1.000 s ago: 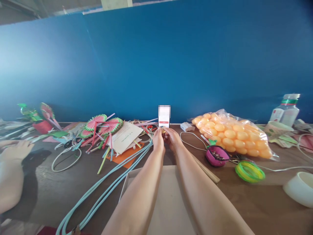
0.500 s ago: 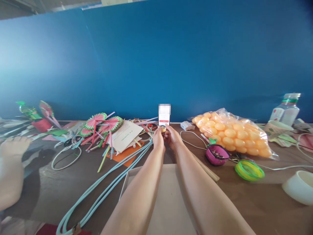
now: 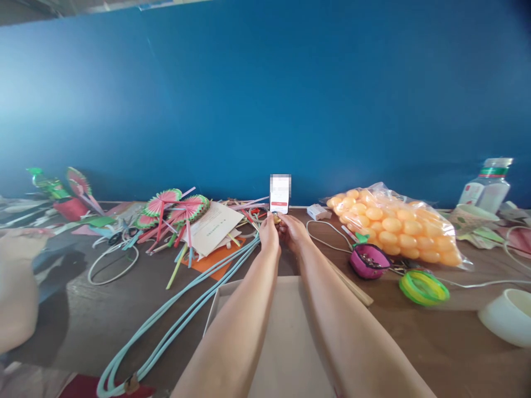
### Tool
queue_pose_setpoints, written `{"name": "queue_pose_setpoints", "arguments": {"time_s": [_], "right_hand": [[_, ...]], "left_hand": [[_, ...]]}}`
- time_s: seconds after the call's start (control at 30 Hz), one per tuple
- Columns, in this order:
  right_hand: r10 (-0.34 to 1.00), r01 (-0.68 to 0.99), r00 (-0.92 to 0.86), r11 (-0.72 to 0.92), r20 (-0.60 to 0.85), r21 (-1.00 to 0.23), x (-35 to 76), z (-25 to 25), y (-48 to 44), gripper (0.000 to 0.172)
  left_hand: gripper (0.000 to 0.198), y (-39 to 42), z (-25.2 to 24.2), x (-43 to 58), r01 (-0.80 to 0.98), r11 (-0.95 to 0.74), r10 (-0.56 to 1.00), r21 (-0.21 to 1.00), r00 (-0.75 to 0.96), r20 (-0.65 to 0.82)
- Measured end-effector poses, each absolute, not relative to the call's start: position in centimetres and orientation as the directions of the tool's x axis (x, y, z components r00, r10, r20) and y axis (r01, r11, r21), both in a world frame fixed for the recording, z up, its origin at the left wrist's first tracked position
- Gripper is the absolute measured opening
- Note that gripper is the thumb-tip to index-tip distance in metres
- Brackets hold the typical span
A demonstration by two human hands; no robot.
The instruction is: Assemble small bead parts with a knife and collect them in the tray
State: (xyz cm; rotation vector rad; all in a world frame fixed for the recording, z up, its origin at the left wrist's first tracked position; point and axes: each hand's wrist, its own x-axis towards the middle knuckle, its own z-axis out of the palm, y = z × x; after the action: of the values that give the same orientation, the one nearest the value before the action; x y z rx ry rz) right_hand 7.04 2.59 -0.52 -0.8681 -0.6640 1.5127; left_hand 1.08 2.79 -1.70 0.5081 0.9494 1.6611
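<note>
My left hand point(image 3: 269, 235) and my right hand point(image 3: 293, 231) meet in front of me, fingers closed. Between their fingertips is a small gold-coloured round object point(image 3: 276, 218), mostly covered and too small to name. Just behind it a phone point(image 3: 279, 199) with a lit screen stands upright near the blue wall. Below my forearms lies a shallow beige box point(image 3: 282, 320).
Pale blue tubing point(image 3: 166, 320), paper fans point(image 3: 188, 210) and papers point(image 3: 215, 224) lie left. On the right are a bag of orange balls point(image 3: 394, 226), a purple pouch point(image 3: 368, 261), green rings point(image 3: 423, 287) and a white cup point(image 3: 508, 316). Another person's arm point(image 3: 19, 293) rests far left.
My fingers have shifted slightly around the small gold-coloured object, which shows less now. The other person's hand at far left has moved a little toward the left and looks blurred.
</note>
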Motion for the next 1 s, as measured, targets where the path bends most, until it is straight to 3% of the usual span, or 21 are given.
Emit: {"name": "queue_pose_setpoints", "arguments": {"time_s": [0.33,1.0], "right_hand": [[0.982,-0.556,-0.041,-0.175,-0.183,-0.813,7.23,-0.60,2.95,0.028],[0.995,-0.404,-0.064,-0.100,-0.081,-0.909,7.11,-0.76,2.57,0.044]], "left_hand": [[0.036,2.68,-1.43,1.11,-0.583,-0.039,0.934,0.812,-0.309,-0.178],[0.033,2.92,-2.04,0.99,-0.578,-0.096,0.930,0.810,-0.342,-0.133]]}}
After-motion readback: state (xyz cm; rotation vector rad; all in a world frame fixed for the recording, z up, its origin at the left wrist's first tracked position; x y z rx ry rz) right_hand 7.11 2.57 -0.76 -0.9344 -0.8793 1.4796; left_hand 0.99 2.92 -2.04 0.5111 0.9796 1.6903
